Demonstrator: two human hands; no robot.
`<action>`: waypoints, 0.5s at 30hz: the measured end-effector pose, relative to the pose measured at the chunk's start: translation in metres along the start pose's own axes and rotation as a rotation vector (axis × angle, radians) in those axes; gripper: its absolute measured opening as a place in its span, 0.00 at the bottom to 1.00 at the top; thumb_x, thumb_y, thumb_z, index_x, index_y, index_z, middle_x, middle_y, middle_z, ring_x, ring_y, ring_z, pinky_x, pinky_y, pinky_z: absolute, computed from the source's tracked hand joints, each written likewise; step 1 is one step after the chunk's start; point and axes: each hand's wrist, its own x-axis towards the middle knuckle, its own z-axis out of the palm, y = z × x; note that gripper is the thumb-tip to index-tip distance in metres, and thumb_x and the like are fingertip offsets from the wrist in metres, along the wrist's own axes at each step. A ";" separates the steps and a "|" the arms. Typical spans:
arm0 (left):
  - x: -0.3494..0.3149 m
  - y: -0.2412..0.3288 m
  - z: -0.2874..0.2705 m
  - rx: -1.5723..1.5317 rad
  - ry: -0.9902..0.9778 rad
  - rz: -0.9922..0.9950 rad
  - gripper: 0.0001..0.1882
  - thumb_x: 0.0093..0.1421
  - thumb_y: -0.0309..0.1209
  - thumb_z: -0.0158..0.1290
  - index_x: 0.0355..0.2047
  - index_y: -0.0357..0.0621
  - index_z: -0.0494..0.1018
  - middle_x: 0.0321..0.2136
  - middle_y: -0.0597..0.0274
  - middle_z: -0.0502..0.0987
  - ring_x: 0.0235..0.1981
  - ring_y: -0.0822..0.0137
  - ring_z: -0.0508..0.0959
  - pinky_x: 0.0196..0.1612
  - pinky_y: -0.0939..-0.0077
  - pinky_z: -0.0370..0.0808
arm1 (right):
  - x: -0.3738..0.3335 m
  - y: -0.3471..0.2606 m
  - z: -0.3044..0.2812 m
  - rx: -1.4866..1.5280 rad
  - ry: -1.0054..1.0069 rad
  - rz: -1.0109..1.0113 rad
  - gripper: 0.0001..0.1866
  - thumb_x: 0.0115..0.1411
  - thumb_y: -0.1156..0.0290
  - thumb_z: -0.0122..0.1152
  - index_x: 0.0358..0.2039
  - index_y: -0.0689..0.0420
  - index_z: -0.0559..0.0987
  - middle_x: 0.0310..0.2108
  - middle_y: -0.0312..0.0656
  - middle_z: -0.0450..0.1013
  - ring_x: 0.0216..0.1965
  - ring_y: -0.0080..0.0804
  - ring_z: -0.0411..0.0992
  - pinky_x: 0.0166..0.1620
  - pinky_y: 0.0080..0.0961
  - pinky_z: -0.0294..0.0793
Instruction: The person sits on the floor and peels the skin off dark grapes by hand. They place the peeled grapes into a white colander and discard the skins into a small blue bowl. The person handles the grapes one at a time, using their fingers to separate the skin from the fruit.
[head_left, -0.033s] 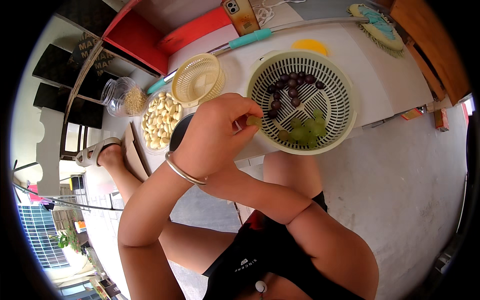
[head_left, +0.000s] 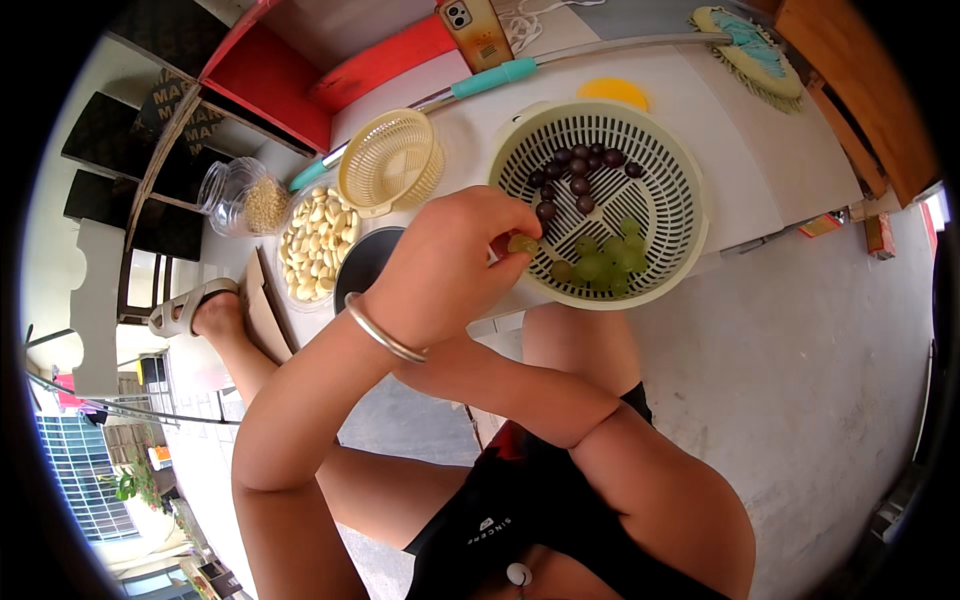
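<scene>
My left hand (head_left: 455, 255), wearing a silver bangle (head_left: 385, 328) at the wrist, pinches a green grape (head_left: 521, 244) between thumb and fingertips. It hovers at the left rim of a pale green strainer basket (head_left: 690, 235). Dark purple grapes (head_left: 581, 168) lie in the basket's far half, and a cluster of green grapes (head_left: 605, 264) lies in the near half. Beneath my left wrist crosses my right forearm (head_left: 520, 385); that hand's fingers are hidden behind the left wrist. Partly covered by the left hand is a dark round bowl (head_left: 365, 262).
To the left stand a clear container of pale, bean-like pieces (head_left: 318, 240), a cream basket (head_left: 395, 165) and a clear jar (head_left: 245, 197) lying on its side. Behind are a teal-gripped pole (head_left: 495, 77) with a brush head (head_left: 748, 55), a phone (head_left: 475, 35) and a yellow disc (head_left: 614, 93).
My left hand has shifted slightly right with the green grape, which now overlaps the basket's rim. More of the dark bowl shows. The whole view has shifted a little.
</scene>
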 end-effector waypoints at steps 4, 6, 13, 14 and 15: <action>0.039 -0.007 0.045 0.165 -0.141 0.137 0.11 0.50 0.21 0.58 0.35 0.37 0.79 0.29 0.53 0.77 0.30 0.58 0.79 0.36 0.66 0.77 | 0.005 0.009 -0.016 -0.413 -0.005 -0.259 0.07 0.59 0.70 0.58 0.37 0.56 0.71 0.34 0.37 0.65 0.42 0.35 0.66 0.50 0.34 0.65; 0.049 -0.012 0.064 0.191 -0.173 0.200 0.11 0.49 0.22 0.58 0.35 0.38 0.79 0.29 0.52 0.77 0.30 0.55 0.79 0.36 0.63 0.77 | 0.004 0.019 -0.010 -0.481 0.111 -0.344 0.06 0.59 0.71 0.58 0.34 0.57 0.71 0.32 0.38 0.65 0.39 0.36 0.66 0.47 0.33 0.65; 0.075 -0.020 0.046 0.186 -0.120 0.084 0.11 0.51 0.22 0.57 0.36 0.38 0.80 0.33 0.49 0.79 0.35 0.49 0.80 0.41 0.59 0.78 | 0.014 0.003 -0.018 -0.118 0.198 -0.251 0.07 0.58 0.74 0.59 0.36 0.59 0.72 0.34 0.41 0.68 0.42 0.39 0.68 0.47 0.37 0.68; 0.077 -0.025 0.036 0.258 -0.075 0.075 0.11 0.51 0.22 0.57 0.37 0.38 0.80 0.34 0.48 0.79 0.35 0.49 0.80 0.42 0.59 0.78 | 0.017 -0.008 -0.022 -0.009 0.158 -0.198 0.08 0.58 0.75 0.59 0.38 0.60 0.72 0.35 0.42 0.69 0.43 0.40 0.68 0.47 0.38 0.69; 0.079 -0.027 0.030 0.328 -0.032 0.067 0.11 0.52 0.22 0.57 0.37 0.38 0.80 0.35 0.48 0.79 0.36 0.49 0.80 0.43 0.59 0.78 | 0.017 -0.008 -0.025 -0.317 0.116 -0.331 0.09 0.59 0.76 0.59 0.41 0.61 0.72 0.38 0.44 0.71 0.44 0.41 0.69 0.46 0.38 0.70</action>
